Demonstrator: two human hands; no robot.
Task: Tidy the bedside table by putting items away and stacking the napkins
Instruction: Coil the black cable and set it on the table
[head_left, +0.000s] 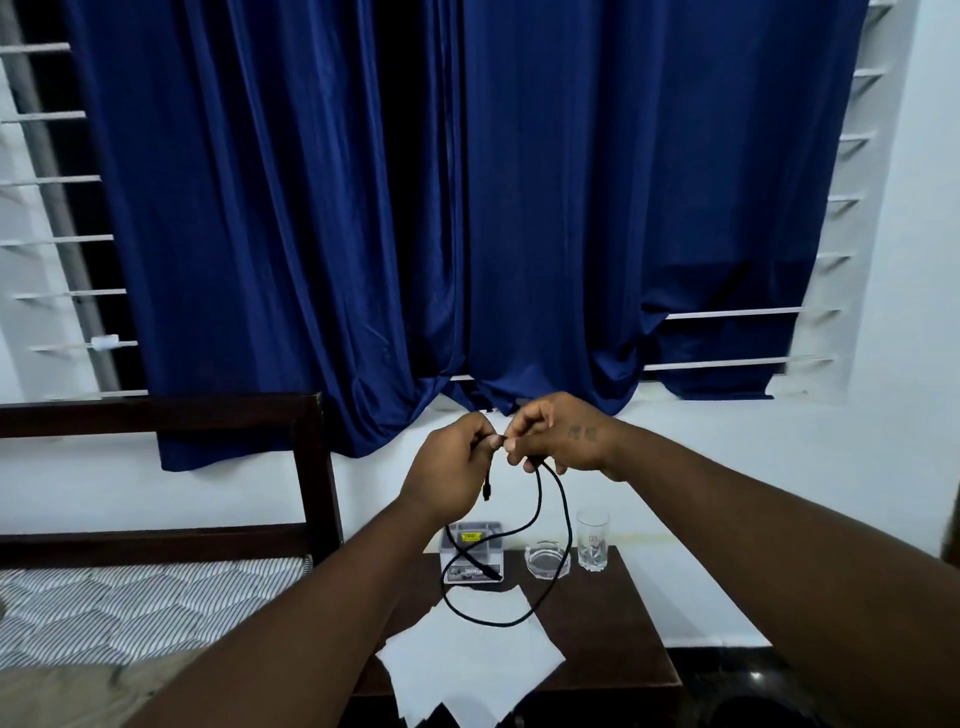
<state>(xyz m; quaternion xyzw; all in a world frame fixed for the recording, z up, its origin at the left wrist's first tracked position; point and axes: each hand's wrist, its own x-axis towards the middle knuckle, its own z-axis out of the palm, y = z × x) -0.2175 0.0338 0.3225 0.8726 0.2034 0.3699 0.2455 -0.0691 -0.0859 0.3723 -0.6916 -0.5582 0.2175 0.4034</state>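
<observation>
Bed (156, 597) at far left, dark wooden frame and one striped mattress, with blue curtains (415, 208) filling the wall behind. Left hand (447, 475) raised above the bedside table (639, 623), fingers pinched narrowly on one end of a black cable (540, 525), a short plug end dangling just below the grip. Right hand (558, 436) just beside it, fingertips nearly touching the left, closed on the same cable a little further along. One cable only, hanging from both hands in a long slack loop that crosses itself and dips in front of the table; whether its lowest curve touches the napkins cannot be told. Likely light, limp and a little springy, so best taken near the ends and gathered into coils, not pulled by the plug. Below the hands, one small grey box (472, 553) at the back of the table, then one clear glass ashtray (548, 560), then one empty drinking glass (592, 540), all standing close together at the rear; both glass pieces probably fragile and slippery. White napkins (467, 660) spread loose and overlapping across the front edge, at least three by the visible corners, exact count uncertain; thin, soft, easily creased, best lifted flat by the edges.
</observation>
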